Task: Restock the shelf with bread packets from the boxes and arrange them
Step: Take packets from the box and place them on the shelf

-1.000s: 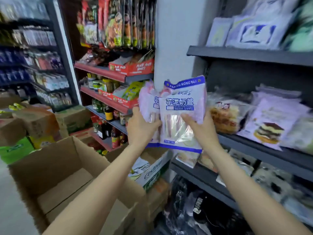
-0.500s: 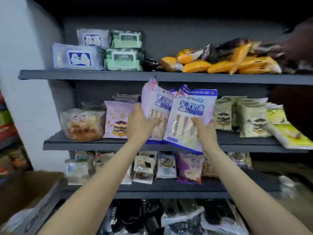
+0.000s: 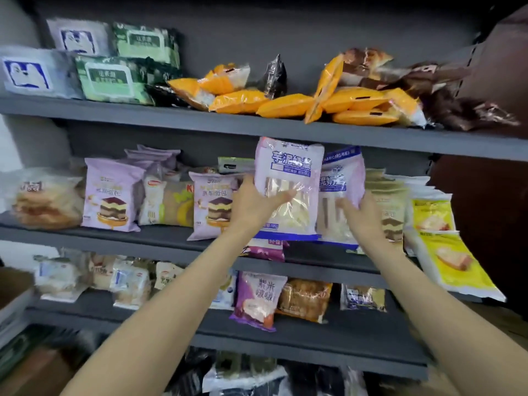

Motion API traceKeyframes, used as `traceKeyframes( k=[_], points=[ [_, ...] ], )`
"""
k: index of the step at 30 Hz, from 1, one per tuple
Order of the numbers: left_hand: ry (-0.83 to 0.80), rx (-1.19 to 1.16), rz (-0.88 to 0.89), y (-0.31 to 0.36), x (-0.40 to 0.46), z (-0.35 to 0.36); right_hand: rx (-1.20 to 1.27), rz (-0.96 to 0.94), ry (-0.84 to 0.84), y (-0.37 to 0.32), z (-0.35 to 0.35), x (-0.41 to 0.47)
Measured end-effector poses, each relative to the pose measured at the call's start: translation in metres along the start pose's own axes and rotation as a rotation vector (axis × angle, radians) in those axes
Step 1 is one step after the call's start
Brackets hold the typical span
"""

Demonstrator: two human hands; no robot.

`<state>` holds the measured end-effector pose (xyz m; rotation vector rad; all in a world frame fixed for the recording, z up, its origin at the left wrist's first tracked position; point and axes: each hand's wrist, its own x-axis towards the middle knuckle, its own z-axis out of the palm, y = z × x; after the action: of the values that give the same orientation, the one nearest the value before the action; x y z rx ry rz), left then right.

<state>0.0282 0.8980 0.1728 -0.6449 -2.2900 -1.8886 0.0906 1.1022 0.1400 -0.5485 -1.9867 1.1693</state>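
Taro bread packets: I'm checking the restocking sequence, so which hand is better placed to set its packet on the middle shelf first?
Right, probably. The right hand holds its packet lower, near the middle shelf; the left hand holds its packet higher.

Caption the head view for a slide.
Both hands, left hand and right hand, hold pale purple bread packets at the middle shelf.

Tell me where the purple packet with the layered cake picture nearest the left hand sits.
The purple cake packet stands upright on the middle shelf, left of centre in the head view, just left of the left hand, with a banana-print packet on its other side.
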Motion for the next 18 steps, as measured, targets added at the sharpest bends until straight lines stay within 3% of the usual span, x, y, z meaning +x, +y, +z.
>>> traceKeyframes(
  k=[4, 8, 10, 13, 15, 18],
  points=[
    [-0.028, 0.026, 0.042, 0.000, -0.002, 0.009, -0.087, -0.023, -0.032, 0.022, 0.026, 0.022],
    [-0.025, 0.024, 0.045, -0.006, 0.000, 0.010, -0.235, -0.238, -0.026, 0.043, 0.038, 0.023],
    [-0.025, 0.036, 0.045, -0.009, 0.001, 0.009, -0.402, -0.347, -0.035, 0.054, 0.036, 0.028],
    [-0.028, 0.045, 0.025, -0.012, 0.002, 0.011, -0.831, -0.388, -0.219, 0.066, 0.034, 0.031],
    [-0.040, 0.051, 0.020, -0.013, 0.000, 0.014, -0.848, -0.351, -0.280, 0.066, 0.035, 0.032],
    [-0.113, 0.085, 0.033, -0.015, -0.006, 0.027, -0.441, -0.331, -0.306, 0.055, 0.024, 0.036]
  ],
)
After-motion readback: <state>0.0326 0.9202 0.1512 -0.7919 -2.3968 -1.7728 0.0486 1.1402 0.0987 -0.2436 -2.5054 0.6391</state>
